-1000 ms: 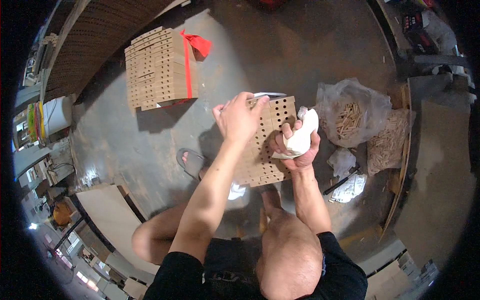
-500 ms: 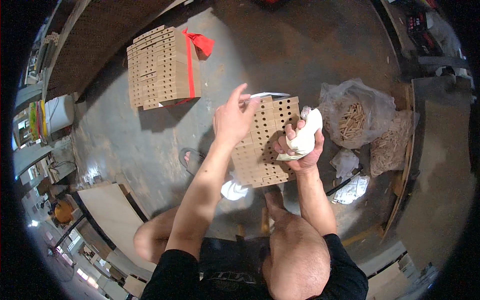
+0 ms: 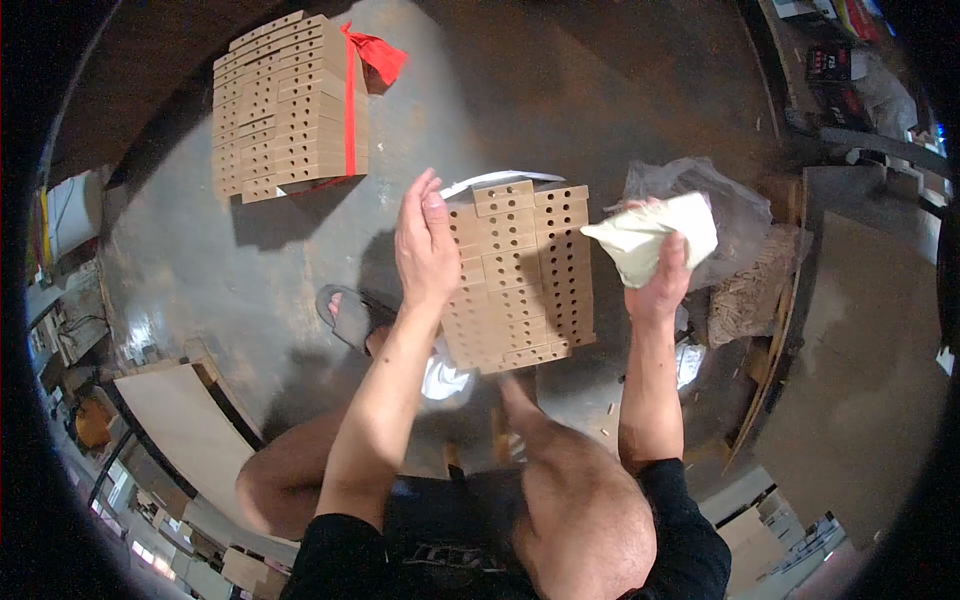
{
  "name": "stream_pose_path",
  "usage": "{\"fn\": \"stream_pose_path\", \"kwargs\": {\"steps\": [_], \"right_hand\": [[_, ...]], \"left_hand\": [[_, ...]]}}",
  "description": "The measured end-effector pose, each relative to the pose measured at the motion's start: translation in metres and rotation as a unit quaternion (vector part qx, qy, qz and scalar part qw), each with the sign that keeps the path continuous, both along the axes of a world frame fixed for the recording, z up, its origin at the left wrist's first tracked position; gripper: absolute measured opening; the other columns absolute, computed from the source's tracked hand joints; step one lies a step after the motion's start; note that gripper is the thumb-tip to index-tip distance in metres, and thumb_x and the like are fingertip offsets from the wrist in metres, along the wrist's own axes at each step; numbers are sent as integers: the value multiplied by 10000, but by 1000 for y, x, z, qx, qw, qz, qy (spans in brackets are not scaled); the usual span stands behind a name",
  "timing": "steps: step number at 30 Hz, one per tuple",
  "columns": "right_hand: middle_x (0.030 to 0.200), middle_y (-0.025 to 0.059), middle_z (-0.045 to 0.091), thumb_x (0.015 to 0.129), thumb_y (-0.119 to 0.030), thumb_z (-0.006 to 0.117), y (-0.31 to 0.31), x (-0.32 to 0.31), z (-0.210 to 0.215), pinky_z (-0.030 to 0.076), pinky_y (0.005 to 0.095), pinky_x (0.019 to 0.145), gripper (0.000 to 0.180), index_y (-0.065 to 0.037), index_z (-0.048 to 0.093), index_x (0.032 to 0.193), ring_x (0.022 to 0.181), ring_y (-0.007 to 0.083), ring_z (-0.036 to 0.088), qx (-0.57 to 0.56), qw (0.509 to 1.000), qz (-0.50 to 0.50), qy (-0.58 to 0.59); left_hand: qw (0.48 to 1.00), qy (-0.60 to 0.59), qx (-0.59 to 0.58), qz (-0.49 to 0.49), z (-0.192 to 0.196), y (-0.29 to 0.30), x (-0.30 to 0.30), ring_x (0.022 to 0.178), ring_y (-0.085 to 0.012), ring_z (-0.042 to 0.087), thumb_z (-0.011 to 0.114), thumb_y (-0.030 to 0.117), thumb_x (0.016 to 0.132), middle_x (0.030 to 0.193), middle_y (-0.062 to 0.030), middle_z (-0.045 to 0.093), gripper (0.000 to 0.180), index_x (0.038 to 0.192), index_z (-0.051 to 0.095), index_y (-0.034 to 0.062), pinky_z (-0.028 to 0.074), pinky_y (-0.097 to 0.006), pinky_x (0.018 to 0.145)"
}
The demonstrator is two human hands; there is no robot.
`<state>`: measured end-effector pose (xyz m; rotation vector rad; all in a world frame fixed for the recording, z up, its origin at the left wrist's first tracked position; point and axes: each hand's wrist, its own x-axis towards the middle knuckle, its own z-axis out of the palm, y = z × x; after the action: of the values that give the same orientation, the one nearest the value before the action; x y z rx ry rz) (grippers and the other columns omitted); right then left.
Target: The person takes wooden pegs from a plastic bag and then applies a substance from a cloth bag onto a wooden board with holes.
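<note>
A stack of tan boards with rows of round drilled holes stands in front of my knees. Against its far left edge is my left hand, fingers straight and close together, holding nothing. A thin white strip curves along the stack's far side, close to those fingertips. To the right of the stack, my right hand is closed around a soft, pale cream bag. Its contents are hidden, and it hangs clear of the boards.
A second stack of drilled boards, bound with red strap, stands far left. Behind my right hand lie a clear plastic bag and a bag of wooden dowels. White material lies by the near stack's lower left corner.
My right hand has moved right with the cream bag, from over the boards to beside them. My left hand's fingers have straightened at the stack's left edge. The whole view has shifted slightly.
</note>
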<state>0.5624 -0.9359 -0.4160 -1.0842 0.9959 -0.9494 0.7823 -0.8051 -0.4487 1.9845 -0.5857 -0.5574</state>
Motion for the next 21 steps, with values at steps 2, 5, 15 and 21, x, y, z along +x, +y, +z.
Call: {"fn": "stream_pose_path", "kwargs": {"steps": [2,5,15,21], "right_hand": [[1096,161,680,949,-366,646,-8,8,-2,551,390,894,496,10,549,1259,1026,244,659,-70,992,-10,104],[1015,61,698,903,-147,712,-5,35,14,507,304,832,244,16,680,1080,918,151,642,-158,979,-16,124],[983,64,730,869,-169,786,-5,51,5,533,288,802,266,13,721,1052,885,141,674,-131,974,-29,182],[975,66,734,860,-178,800,-5,52,0,542,285,783,271,9,728,1043,873,137,679,-138,970,-25,200]], "left_hand": [[1000,6,6,-4,-1,1,1,1162,-325,605,380,307,1077,1243,-197,632,428,1358,506,10,465,-403,988],[1000,13,6,-5,1,1,3,1160,-323,603,371,316,1081,1240,-195,632,434,1361,501,10,459,-401,993],[997,62,1,51,-7,4,2,1186,-318,585,362,389,1079,1247,-192,631,498,1370,486,5,433,-403,1023],[997,62,10,41,-3,1,3,1186,-325,589,351,397,1078,1242,-197,638,502,1358,496,6,433,-402,1023]]}}
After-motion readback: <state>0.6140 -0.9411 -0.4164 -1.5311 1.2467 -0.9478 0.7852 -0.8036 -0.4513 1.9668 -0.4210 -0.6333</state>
